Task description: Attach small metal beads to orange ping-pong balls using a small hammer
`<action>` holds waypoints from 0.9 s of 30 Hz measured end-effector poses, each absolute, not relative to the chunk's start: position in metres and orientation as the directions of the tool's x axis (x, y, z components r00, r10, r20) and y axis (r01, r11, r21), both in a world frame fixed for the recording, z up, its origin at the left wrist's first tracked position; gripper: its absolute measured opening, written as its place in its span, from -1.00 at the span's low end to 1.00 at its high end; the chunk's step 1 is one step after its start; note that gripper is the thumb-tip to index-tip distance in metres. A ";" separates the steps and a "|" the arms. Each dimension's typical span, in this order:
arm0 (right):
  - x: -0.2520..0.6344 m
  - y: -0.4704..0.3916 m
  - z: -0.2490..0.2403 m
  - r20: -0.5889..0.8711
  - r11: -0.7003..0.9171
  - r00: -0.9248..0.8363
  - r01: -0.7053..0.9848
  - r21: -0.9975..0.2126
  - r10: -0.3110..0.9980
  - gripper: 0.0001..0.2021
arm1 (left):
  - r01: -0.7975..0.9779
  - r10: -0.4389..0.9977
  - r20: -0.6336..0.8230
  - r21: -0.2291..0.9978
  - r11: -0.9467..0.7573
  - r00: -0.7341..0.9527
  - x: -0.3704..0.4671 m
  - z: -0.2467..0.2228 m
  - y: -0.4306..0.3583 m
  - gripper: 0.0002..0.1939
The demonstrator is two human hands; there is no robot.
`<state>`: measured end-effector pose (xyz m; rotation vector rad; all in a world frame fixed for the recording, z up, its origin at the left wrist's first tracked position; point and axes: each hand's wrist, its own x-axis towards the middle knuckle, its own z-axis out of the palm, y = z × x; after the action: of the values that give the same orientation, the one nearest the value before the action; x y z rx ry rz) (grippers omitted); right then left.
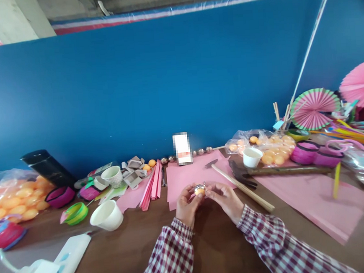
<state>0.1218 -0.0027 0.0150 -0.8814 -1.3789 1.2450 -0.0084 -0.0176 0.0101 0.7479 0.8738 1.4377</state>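
Across the far side stands one blue partition (165,79), and before it spreads one brown table (223,255). Two large spreads of pink paper lie on it, one at the centre (191,173), one at the right (316,201). Two clear bags hold orange balls too heaped to count, one far left (11,176), one right of centre (243,135). Two pleated pink fans stand far right (315,109) (359,82). One power strip (73,252) lies near left, one wooden-handled hammer (241,187) right of centre. Three pale cups (111,220) (112,177) (252,157) are set about, two left, one right.

At the near middle, the person's left hand (187,203) and right hand (226,197) close thumb and fingertips on opposite sides of one small ball (199,190), silver above and orange below, held above the table. It is probably light, smooth and easily dented; a gentle pinch at its sides should suit. Beyond, five silver balls (208,150) show in a row, a blurred patch perhaps hiding others; two loose orange balls (151,163) lie left of them.
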 end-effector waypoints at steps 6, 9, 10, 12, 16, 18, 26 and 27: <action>0.122 -0.004 0.017 0.214 0.206 -0.240 -0.061 -0.977 0.947 -0.78 | -0.464 0.998 -0.014 0.885 -0.013 -0.054 -0.010 0.007 -0.016 -0.59; 0.122 -0.005 0.017 0.213 0.204 -0.249 -0.060 -0.977 0.945 -0.79 | -0.446 0.999 -0.005 0.895 -0.017 -0.049 -0.011 0.004 -0.015 -0.59; 0.122 -0.005 0.017 0.213 0.204 -0.248 -0.062 -0.977 0.945 -0.78 | -0.439 0.999 0.001 0.898 -0.020 -0.044 -0.012 0.003 -0.015 -0.59; 0.123 -0.005 0.017 0.210 0.201 -0.240 -0.063 -0.978 0.948 -0.78 | -0.424 0.999 0.011 0.905 -0.026 -0.039 -0.012 0.001 -0.014 -0.58; 0.123 -0.006 0.019 0.200 0.192 -0.234 -0.056 -0.980 0.952 -0.77 | -0.410 0.999 0.028 0.911 -0.040 -0.035 -0.013 -0.003 -0.013 -0.55; 0.123 -0.005 0.018 0.202 0.191 -0.245 -0.067 -0.979 0.948 -0.79 | -0.408 0.999 0.030 0.912 -0.042 -0.035 -0.013 -0.003 -0.013 -0.54; 0.122 -0.005 0.016 0.203 0.173 -0.256 -0.133 -0.976 0.945 -0.82 | -0.451 0.999 0.030 0.892 -0.039 -0.027 -0.013 0.000 -0.014 -0.52; 0.122 -0.005 0.016 0.201 0.173 -0.254 -0.130 -0.976 0.946 -0.82 | -0.449 0.999 0.033 0.893 -0.041 -0.026 -0.013 0.001 -0.014 -0.52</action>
<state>0.1220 -0.0051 0.0164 -0.8503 -1.4042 1.3025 -0.0127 -0.0136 0.0006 0.8761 0.8522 1.4349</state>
